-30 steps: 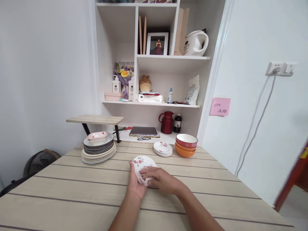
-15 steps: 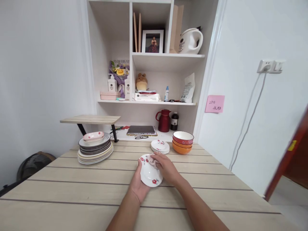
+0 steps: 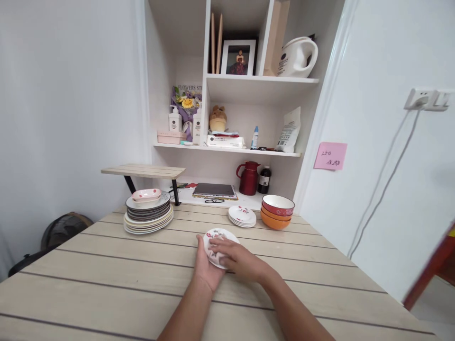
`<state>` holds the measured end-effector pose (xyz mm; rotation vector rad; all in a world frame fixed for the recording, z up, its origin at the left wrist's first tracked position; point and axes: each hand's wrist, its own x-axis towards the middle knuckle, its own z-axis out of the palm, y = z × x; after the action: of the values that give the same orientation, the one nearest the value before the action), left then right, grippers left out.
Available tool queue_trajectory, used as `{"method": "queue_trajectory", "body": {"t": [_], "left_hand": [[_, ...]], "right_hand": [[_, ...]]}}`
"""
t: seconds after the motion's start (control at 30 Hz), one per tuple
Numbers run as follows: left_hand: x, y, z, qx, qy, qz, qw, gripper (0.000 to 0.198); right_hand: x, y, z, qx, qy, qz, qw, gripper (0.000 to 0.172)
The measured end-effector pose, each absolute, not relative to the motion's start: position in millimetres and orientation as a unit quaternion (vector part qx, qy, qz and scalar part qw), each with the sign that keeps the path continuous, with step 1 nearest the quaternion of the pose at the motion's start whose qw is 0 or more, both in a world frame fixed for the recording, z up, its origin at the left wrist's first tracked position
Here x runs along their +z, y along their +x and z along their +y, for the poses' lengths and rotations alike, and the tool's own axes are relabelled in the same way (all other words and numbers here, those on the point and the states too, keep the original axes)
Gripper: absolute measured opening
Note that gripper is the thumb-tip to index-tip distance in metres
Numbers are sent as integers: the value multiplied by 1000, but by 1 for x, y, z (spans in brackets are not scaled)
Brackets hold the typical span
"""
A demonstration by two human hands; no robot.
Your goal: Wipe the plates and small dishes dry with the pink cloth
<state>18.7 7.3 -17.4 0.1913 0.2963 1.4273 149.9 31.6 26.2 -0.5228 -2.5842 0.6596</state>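
Note:
A small white plate with red flowers (image 3: 227,233) is tilted up above the table, gripped from below and at its left edge by my left hand (image 3: 208,271). My right hand (image 3: 241,260) presses a crumpled pale cloth (image 3: 215,255) flat against the plate's face, its fingers lying over the cloth. Beyond my hands sits a short stack of matching small plates (image 3: 242,215). To the right of that stack stand several nested bowls (image 3: 277,211), a red one over orange ones.
A tall stack of larger plates (image 3: 148,215) with a pink-dotted dish (image 3: 146,194) on top stands left, by a small raised shelf (image 3: 145,171). Behind are a dark laptop (image 3: 215,189), glasses (image 3: 214,201), a red jug (image 3: 249,178) and a dark bottle (image 3: 264,180).
My right hand has slid the cloth from the plate's upper right down and left across its middle. The plate is tilted differently, and the whole view has shifted slightly.

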Motion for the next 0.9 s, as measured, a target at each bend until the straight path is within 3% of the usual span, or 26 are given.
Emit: {"method": "queue_trajectory", "body": {"t": [0.17, 0.47, 0.67, 0.8, 0.9], "left_hand": [[-21, 7, 12, 703, 83, 105, 699, 64], [-14, 29, 7, 595, 149, 146, 776, 56], [-8, 37, -1, 517, 155, 126, 832, 61], [-12, 31, 2, 605, 95, 119, 781, 48], [-15, 21, 6, 694, 61, 133, 705, 49]], "right_hand": [[22, 157, 37, 233, -240, -922, 196, 48], [1, 157, 60, 96, -402, -859, 301, 52], [4, 148, 49, 101, -324, -894, 294, 53], [17, 146, 36, 177, -232, -927, 235, 52], [27, 150, 30, 233, -182, -935, 195, 49]]}}
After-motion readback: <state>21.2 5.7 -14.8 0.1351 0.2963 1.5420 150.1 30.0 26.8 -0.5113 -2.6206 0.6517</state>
